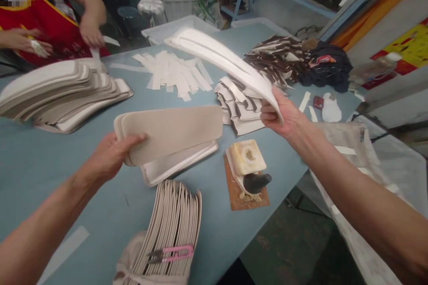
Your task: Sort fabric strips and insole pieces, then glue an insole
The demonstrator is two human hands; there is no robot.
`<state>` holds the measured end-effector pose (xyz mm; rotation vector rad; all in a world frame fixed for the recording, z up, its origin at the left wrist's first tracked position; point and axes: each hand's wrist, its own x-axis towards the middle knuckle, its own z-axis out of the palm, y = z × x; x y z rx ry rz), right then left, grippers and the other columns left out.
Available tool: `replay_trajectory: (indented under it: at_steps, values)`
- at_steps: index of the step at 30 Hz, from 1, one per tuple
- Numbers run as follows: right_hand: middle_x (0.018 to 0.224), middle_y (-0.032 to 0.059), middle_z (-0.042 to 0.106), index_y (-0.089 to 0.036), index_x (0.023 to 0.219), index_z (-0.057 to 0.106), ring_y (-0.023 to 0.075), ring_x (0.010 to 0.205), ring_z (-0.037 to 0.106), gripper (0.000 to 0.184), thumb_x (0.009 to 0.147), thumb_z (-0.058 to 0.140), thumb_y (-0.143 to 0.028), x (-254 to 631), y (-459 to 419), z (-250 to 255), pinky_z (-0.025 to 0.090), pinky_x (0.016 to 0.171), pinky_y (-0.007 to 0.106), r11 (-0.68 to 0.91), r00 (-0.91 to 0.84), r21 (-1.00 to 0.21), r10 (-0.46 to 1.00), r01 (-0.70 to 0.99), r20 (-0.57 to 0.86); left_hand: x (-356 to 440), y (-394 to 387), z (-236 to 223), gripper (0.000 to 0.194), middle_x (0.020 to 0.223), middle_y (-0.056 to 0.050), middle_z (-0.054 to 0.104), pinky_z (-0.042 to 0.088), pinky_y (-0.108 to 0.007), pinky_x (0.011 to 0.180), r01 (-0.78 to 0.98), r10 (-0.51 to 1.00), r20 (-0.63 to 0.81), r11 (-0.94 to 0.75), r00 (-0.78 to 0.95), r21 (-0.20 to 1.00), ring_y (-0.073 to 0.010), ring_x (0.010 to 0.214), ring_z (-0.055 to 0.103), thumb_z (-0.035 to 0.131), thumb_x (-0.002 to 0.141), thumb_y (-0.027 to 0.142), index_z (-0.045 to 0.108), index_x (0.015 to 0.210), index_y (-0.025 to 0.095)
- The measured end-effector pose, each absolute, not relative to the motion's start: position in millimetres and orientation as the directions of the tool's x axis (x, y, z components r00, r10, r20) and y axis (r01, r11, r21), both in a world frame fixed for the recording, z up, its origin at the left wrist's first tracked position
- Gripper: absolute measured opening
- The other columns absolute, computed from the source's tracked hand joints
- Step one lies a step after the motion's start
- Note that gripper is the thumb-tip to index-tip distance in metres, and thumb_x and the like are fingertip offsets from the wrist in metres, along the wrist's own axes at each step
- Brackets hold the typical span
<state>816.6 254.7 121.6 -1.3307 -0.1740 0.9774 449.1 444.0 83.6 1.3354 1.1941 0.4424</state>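
My left hand (115, 151) is closed on the left end of flat beige fabric panels (177, 131) with rounded corners, thumb on top. Under them lies a white-faced panel (177, 164) on the table. My right hand (281, 111), raised higher, grips the near end of a long white curved panel (220, 58), which stretches away to the upper left. Below the right hand, folded beige pieces (242, 111) lie in a pile. Closer to me stands a yellowish block with a black knob (249, 158) on a brown board (234, 193).
A bundle of beige panels (177, 222) with pink thread snips (177, 253) on it is nearest me. Stacked panels (67, 93) lie left, white strips (177, 73) behind, dark fabric pieces (274, 60) back right. A co-worker in a red apron (56, 26) handles a strip at upper left.
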Motion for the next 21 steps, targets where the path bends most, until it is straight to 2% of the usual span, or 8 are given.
replay_trajectory:
  at_steps: [2,3,5,7,10,14,17,21]
  values:
    - [0.048,-0.0108,0.039,-0.022,0.070,0.047,0.0043,0.035,0.028,0.045,0.100,0.068,-0.049,821,248,131,0.023,0.032,0.015,-0.059,0.632,-0.885,0.678,-0.462,-0.375,451,441,104,0.044,0.092,-0.001,0.079,0.062,-0.037,0.087,0.427,0.875,-0.105,-0.123,0.473,0.896,-0.0272,0.090,0.071,0.081,0.071,0.051,0.079,0.101,0.020]
    - [0.048,-0.0106,0.037,-0.022,0.068,0.046,0.0044,0.035,0.026,0.046,0.102,0.064,-0.048,823,245,134,0.022,0.033,0.015,-0.049,0.644,-0.893,0.675,-0.448,-0.360,451,438,110,0.037,0.096,0.000,0.079,0.060,-0.039,0.091,0.424,0.833,0.078,-0.356,0.547,0.832,-0.0271,0.093,0.071,0.077,0.078,0.050,0.079,0.103,0.023]
    - [0.049,-0.0104,0.035,-0.022,0.067,0.046,0.0047,0.036,0.025,0.046,0.105,0.060,-0.045,826,241,137,0.022,0.034,0.015,-0.030,0.657,-0.895,0.667,-0.446,-0.350,445,434,111,0.033,0.115,0.002,0.078,0.056,-0.043,0.101,0.280,0.588,0.385,-0.740,0.712,0.612,-0.0274,0.104,0.071,0.068,0.090,0.041,0.075,0.122,0.033]
    - [0.049,-0.0104,0.035,-0.022,0.069,0.048,0.0047,0.036,0.025,0.044,0.105,0.061,-0.044,828,240,136,0.022,0.033,0.014,-0.011,0.667,-0.879,0.647,-0.477,-0.370,434,435,90,0.055,0.139,0.004,0.072,0.050,-0.046,0.110,0.056,0.298,0.514,-0.899,0.804,0.434,-0.0281,0.120,0.067,0.062,0.095,0.029,0.057,0.148,0.044]
    - [0.049,-0.0105,0.039,-0.022,0.074,0.051,0.0045,0.035,0.028,0.040,0.103,0.062,-0.047,827,241,129,0.023,0.031,0.013,-0.009,0.678,-0.853,0.602,-0.522,-0.421,411,450,29,0.066,0.151,-0.001,0.064,0.043,-0.050,0.119,-0.040,0.102,0.448,-0.954,0.888,0.297,-0.0299,0.136,0.058,0.051,0.100,0.023,0.038,0.162,0.044]
    - [0.047,-0.0106,0.044,-0.022,0.079,0.053,0.0045,0.032,0.032,0.037,0.100,0.067,-0.049,818,250,120,0.026,0.028,0.013,-0.079,0.661,-0.858,0.603,-0.508,-0.447,382,478,-40,0.059,0.148,-0.007,0.066,0.043,-0.043,0.119,-0.120,-0.026,0.310,-0.950,0.951,0.290,-0.0283,0.139,0.057,0.038,0.107,0.035,0.030,0.166,0.036]
    - [0.050,-0.0090,0.051,-0.021,0.085,0.058,0.0045,0.032,0.037,0.032,0.103,0.062,-0.047,804,265,117,0.025,0.027,0.012,-0.123,0.631,-0.867,0.638,-0.484,-0.442,373,494,-51,0.056,0.151,-0.006,0.064,0.039,-0.043,0.122,-0.117,-0.031,0.290,-0.952,0.956,0.284,-0.0279,0.143,0.054,0.033,0.109,0.040,0.033,0.165,0.037]
    - [0.050,-0.0075,0.055,-0.020,0.087,0.062,0.0049,0.031,0.038,0.031,0.106,0.058,-0.044,781,292,109,0.026,0.027,0.012,-0.199,0.535,-0.836,0.688,-0.511,-0.491,377,504,-42,0.055,0.153,-0.004,0.062,0.034,-0.044,0.126,-0.158,-0.081,0.258,-0.943,0.963,0.292,-0.0267,0.146,0.051,0.033,0.110,0.032,0.031,0.165,0.038]
